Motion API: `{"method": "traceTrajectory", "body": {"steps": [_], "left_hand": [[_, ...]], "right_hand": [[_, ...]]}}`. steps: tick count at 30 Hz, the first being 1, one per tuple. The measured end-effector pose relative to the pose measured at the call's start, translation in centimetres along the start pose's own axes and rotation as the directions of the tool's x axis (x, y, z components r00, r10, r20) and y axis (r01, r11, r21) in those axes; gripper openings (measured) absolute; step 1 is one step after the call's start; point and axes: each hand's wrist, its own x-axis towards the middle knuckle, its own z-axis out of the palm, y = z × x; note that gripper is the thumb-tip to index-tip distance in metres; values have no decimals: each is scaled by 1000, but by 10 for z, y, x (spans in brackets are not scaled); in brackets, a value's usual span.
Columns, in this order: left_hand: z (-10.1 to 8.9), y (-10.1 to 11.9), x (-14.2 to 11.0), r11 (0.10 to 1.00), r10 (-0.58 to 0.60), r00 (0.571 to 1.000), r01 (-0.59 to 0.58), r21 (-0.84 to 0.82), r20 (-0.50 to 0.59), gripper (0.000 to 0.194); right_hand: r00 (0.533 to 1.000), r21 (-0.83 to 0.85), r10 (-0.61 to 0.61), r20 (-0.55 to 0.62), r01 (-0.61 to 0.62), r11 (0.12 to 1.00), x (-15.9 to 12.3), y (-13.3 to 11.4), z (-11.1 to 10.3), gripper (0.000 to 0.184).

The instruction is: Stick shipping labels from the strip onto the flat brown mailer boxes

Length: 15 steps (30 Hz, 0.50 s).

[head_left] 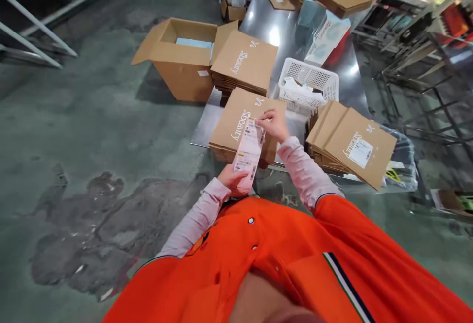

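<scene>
Label strip (pixel 248 149) between the fingers (pixel 267 114) of left hand (pixel 232 177) and right hand (pixel 275 125); papers (pixel 300 89), perhaps, in white basket (pixel 331 83).

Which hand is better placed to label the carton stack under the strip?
Likely the right hand, at the far end of the label strip over the carton stack; the left hand holds the near end.

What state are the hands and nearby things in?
Label strip, in both hands
Left hand, gripping its bottom
Right hand, pinching its top
Cardboard box, flaps open
White plastic basket, partly filled
Far Sbeauty carton stack, flat
Near Sbeauty carton stack, flat
Right Sbeauty carton stack, fanned, top labelled
</scene>
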Motion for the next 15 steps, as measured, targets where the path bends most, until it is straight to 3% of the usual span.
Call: {"method": "traceTrajectory", "body": {"steps": [4,6,7,9,11,12,15], "left_hand": [[-17,-10,-8,996,-82,996,81,-32,-29,55],[-25,-15,-21,992,-125,992,125,-6,-17,55],[-31,-17,-30,991,-130,991,130,21,20,56],[-45,-17,-46,991,-118,991,112,76,67,58],[-62,-9,-55,992,-83,993,74,102,85,60],[-70,0,-54,993,-65,996,58,100,61,61],[-79,44,-29,992,36,988,-17,127,-150,57]], "right_hand": [[984,-247,175,-17,-174,953,29,11,19,30],[984,-411,165,-69,-179,894,26,8,26,44],[992,-489,107,-62,-124,864,23,6,29,53],[989,-581,-79,129,140,802,19,1,37,65],[907,-552,-195,372,386,739,16,-5,44,66],[886,-541,-196,419,418,730,12,-7,48,66],[907,-542,-178,381,375,752,-16,-11,56,76]]}}
